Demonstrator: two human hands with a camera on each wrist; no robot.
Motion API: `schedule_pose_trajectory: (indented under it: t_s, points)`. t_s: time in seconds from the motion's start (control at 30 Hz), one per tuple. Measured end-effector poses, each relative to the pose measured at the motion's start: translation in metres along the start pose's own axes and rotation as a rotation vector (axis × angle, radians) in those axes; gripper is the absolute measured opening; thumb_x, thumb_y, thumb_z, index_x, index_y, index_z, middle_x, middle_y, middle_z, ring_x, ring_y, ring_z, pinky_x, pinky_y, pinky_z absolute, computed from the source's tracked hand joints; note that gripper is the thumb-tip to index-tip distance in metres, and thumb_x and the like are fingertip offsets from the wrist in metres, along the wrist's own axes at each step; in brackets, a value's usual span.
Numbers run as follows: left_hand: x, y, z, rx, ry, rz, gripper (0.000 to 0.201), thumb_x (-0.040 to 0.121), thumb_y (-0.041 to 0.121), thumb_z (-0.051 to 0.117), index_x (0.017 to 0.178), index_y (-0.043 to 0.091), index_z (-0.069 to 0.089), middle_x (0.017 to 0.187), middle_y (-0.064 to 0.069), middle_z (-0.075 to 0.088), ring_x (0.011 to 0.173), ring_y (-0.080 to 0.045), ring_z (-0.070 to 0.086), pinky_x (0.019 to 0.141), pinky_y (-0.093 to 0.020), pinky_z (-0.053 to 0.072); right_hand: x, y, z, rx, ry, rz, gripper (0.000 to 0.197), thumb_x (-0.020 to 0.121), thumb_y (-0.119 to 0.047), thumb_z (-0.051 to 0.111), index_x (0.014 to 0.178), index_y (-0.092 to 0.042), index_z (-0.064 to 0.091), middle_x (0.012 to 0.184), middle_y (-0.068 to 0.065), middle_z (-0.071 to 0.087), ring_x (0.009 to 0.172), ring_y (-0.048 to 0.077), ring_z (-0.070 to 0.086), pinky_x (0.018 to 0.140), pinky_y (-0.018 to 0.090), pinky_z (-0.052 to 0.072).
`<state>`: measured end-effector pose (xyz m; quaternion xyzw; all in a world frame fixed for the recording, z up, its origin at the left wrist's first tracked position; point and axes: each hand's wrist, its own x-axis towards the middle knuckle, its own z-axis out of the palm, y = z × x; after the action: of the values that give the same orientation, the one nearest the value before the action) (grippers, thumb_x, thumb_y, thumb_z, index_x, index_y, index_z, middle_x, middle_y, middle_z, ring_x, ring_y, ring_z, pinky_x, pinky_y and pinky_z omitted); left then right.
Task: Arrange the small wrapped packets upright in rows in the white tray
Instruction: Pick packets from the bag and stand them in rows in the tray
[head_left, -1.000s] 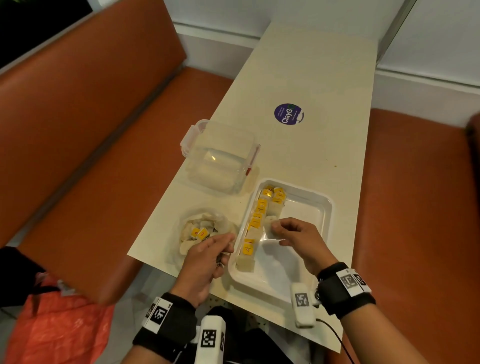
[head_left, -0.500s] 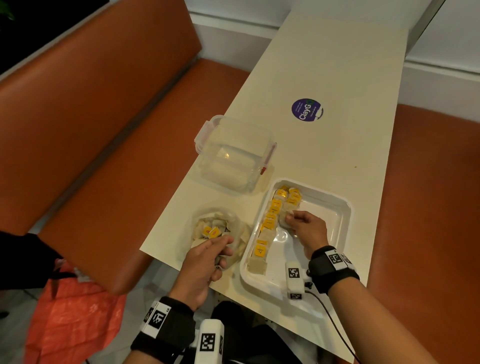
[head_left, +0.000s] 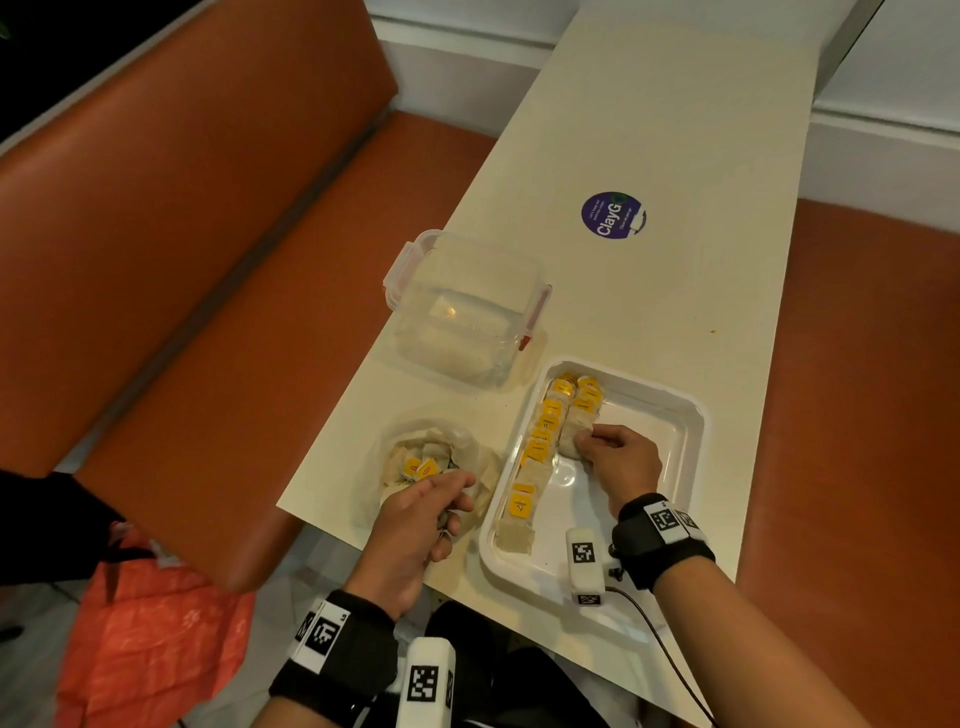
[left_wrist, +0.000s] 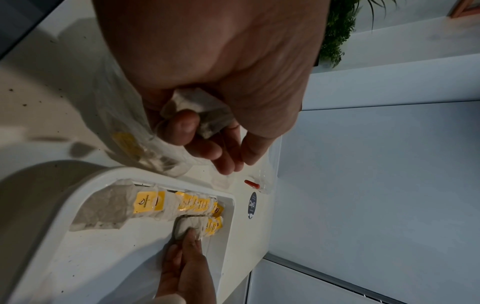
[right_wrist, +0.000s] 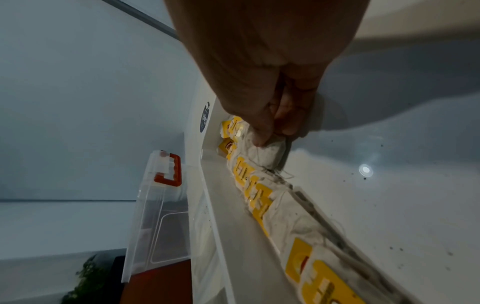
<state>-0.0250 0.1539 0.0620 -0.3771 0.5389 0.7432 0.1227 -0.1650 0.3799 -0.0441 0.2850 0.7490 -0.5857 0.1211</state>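
Note:
The white tray (head_left: 691, 431) lies at the near right of the table. A row of several yellow-tagged packets (head_left: 540, 447) leans along its left wall, and a short second row (head_left: 584, 402) starts at the far end. My right hand (head_left: 597, 441) pinches a pale packet (right_wrist: 267, 154) at the near end of that second row. My left hand (head_left: 441, 499) curls round another packet (left_wrist: 200, 111) just beside the clear bag of loose packets (head_left: 426, 467), left of the tray.
A clear lidded plastic box (head_left: 462, 312) with a red clasp stands beyond the bag. A purple round sticker (head_left: 613, 214) lies farther up the table. Orange bench seats flank the table; an orange bag (head_left: 150, 639) sits on the floor at the near left.
My right hand moved farther up the tray with its packet, to the near end of the second row. My left hand stays by the bag.

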Motion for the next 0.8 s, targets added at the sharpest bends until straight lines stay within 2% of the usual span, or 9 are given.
schedule_pose_trajectory:
  t_s: [0.1,0.23,0.4,0.5,0.57,0.63,0.67,0.73,0.8]
  points:
    - [0.0,0.0,0.002,-0.001,-0.002,-0.005,0.021,0.099,0.026,0.07,0.11,0.01,0.079,0.086,-0.005,0.067,0.064,-0.01,0.05,0.049,-0.023,0.032,-0.004,-0.003,-0.003,-0.096,0.044,-0.071,0.032,0.075,-0.022,0.091,0.1,-0.019,0.072,0.093,-0.002,0.074,0.087,0.015,0.07,0.087,0.031,0.057]
    - [-0.001,0.0,0.003,-0.005,-0.008,-0.008,0.021,0.098,0.026,0.07,0.109,0.011,0.079,0.087,-0.005,0.067,0.064,-0.009,0.05,0.05,-0.023,0.032,-0.012,-0.007,-0.005,-0.161,-0.005,-0.164,0.032,0.071,-0.016,0.093,0.093,-0.018,0.07,0.09,-0.004,0.068,0.081,0.01,0.064,0.072,0.018,0.048]
    - [-0.002,0.001,0.006,0.0,-0.005,-0.016,0.021,0.098,0.026,0.07,0.109,0.01,0.079,0.087,-0.005,0.067,0.064,-0.009,0.05,0.05,-0.023,0.032,-0.009,0.0,0.0,-0.253,-0.082,-0.219,0.027,0.069,-0.008,0.093,0.087,-0.018,0.074,0.091,0.0,0.073,0.08,0.014,0.068,0.078,0.022,0.059]
    - [-0.004,0.001,0.008,0.01,-0.009,-0.023,0.022,0.097,0.026,0.071,0.109,0.008,0.078,0.086,-0.005,0.066,0.064,-0.009,0.049,0.051,-0.023,0.031,-0.007,-0.002,0.0,-0.29,-0.085,-0.239,0.026,0.071,-0.01,0.092,0.089,-0.018,0.076,0.092,0.001,0.074,0.078,0.011,0.067,0.066,0.004,0.05]
    - [-0.006,0.002,0.01,0.011,-0.01,-0.026,0.023,0.097,0.026,0.07,0.109,0.008,0.078,0.086,-0.005,0.066,0.063,-0.009,0.049,0.05,-0.023,0.031,-0.011,-0.008,-0.003,-0.289,-0.084,-0.241,0.026,0.071,-0.011,0.091,0.091,-0.018,0.077,0.093,0.0,0.075,0.081,0.01,0.068,0.072,0.008,0.053]
    - [-0.008,0.003,0.012,-0.009,-0.012,-0.035,0.026,0.099,0.029,0.069,0.111,0.007,0.077,0.086,-0.006,0.066,0.062,-0.009,0.05,0.049,-0.023,0.032,-0.02,-0.018,-0.007,-0.284,-0.086,-0.242,0.027,0.072,-0.014,0.092,0.094,-0.019,0.077,0.096,-0.002,0.074,0.085,0.01,0.068,0.084,0.025,0.058]
    - [-0.009,0.004,0.014,-0.032,-0.014,-0.047,0.03,0.1,0.033,0.068,0.112,0.007,0.077,0.087,-0.006,0.066,0.062,-0.009,0.052,0.049,-0.023,0.032,-0.027,-0.026,-0.009,-0.284,-0.096,-0.244,0.026,0.073,-0.017,0.092,0.094,-0.021,0.077,0.096,-0.003,0.073,0.085,0.01,0.068,0.085,0.028,0.058]
    - [-0.011,0.008,0.019,-0.122,-0.039,-0.092,0.044,0.101,0.045,0.062,0.119,0.007,0.074,0.09,-0.007,0.071,0.065,-0.012,0.059,0.049,-0.024,0.033,-0.048,-0.044,-0.014,-0.281,-0.175,-0.271,0.024,0.074,-0.024,0.093,0.093,-0.026,0.078,0.094,-0.006,0.074,0.081,0.01,0.069,0.079,0.024,0.056]
    - [-0.012,0.012,0.024,-0.241,-0.104,-0.147,0.061,0.102,0.059,0.051,0.129,0.007,0.068,0.103,-0.011,0.076,0.074,-0.017,0.067,0.046,-0.024,0.036,-0.075,-0.064,-0.02,-0.313,-0.341,-0.35,0.023,0.072,-0.031,0.094,0.089,-0.032,0.079,0.089,-0.009,0.075,0.076,0.01,0.068,0.072,0.018,0.053]
